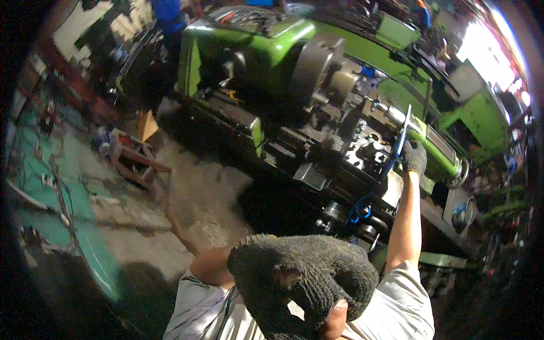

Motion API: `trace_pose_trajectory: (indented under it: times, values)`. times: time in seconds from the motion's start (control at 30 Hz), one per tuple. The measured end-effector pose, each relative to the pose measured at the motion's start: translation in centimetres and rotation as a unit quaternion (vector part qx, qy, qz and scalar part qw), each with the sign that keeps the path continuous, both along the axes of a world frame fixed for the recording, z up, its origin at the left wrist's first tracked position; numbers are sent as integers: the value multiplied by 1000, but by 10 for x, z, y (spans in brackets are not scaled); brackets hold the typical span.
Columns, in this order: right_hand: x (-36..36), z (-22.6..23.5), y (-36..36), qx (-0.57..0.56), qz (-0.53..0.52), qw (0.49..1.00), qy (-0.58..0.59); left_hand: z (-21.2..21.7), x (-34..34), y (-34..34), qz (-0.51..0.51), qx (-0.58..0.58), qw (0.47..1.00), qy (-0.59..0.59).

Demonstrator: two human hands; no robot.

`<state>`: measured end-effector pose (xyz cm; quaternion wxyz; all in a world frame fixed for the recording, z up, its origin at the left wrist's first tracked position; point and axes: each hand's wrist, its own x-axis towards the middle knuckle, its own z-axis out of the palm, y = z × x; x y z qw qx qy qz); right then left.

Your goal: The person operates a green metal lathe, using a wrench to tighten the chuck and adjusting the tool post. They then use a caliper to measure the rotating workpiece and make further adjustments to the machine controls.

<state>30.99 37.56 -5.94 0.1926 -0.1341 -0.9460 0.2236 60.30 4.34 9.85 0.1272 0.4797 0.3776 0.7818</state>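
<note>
My left hand (303,277), in a worn dark knit glove, is very near the camera. Its fingers are curled, a bare fingertip shows through the glove, and whatever they hold, if anything, is hidden. Reaching out over a green lathe (292,35), my right hand (415,157) wears a similar dark glove. Its fingers are closed around a long thin blue tool (403,131) that points up and away. A looped blue hose (360,212) hangs below that tool. Just left of this hand is the lathe's tool post area (367,148). The large round chuck (318,62) lies farther left.
The lathe's green tailstock (439,148) extends beyond my right hand. Handwheels and levers (334,212) jut from the carriage front. A small reddish stool (133,158) stands on the floor at the left, beside a green mat (73,209). Other machinery fills the back.
</note>
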Motion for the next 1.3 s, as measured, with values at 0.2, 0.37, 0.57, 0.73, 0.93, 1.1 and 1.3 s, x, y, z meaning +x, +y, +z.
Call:
trace_pose_trajectory:
  times: [0.2, 0.37, 0.57, 0.73, 0.93, 1.1, 1.3]
  values:
    - [-2, -11, 5, -43, 6, 999, 27, -21, -13, 31, -40, -49, 995, -81]
    - [3, -9, 1, -37, 10, 999, 6, -38, -23, 42, -50, -72, 988, -126]
    - [3, -11, 6, -31, -8, 999, 11, -42, -33, 34, -69, -81, 980, -168]
    - [0, -7, -3, 15, -49, 999, -1, -42, -32, 7, -65, -89, 975, -193]
    - [-13, -5, 9, 62, -65, 993, -71, -28, -38, -44, -36, -83, 972, -219]
    - [-14, -6, 2, 44, -91, 990, -96, -21, -42, -78, -24, -54, 965, -256]
    - [-12, 2, -17, 61, -90, 983, -151, -2, -23, -104, -73, -25, 936, -344]
